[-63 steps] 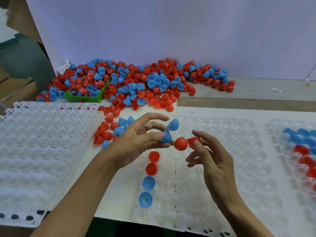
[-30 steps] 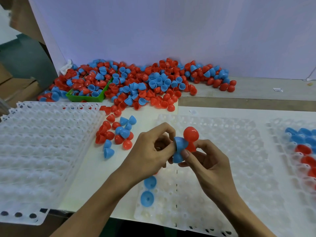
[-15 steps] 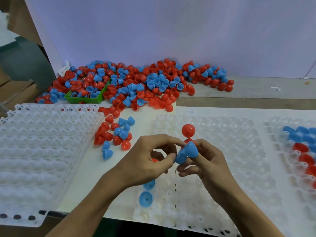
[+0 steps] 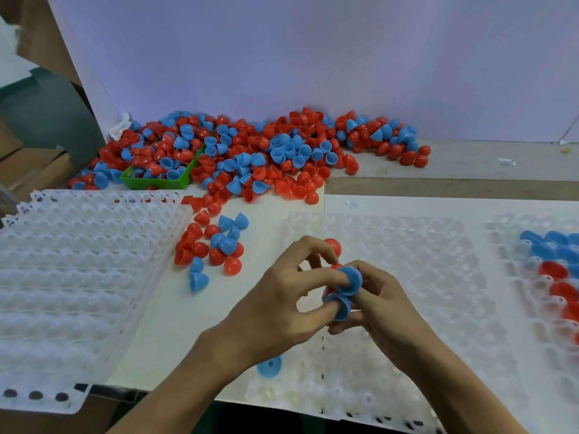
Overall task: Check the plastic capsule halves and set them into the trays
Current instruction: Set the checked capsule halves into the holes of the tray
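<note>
Head view — blue capsule halves [image 4: 347, 281], two, were pinched between the curled fingertips of the left hand [image 4: 282, 305] and right hand [image 4: 380, 303], above the middle tray [image 4: 423, 277]. Judged light, stiff, thin-walled and slick — best gripped at the rim.

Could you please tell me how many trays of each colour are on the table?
White: 3, namely the left tray, middle tray and right tray
Green: 1, the green tray
Total: 4
</note>
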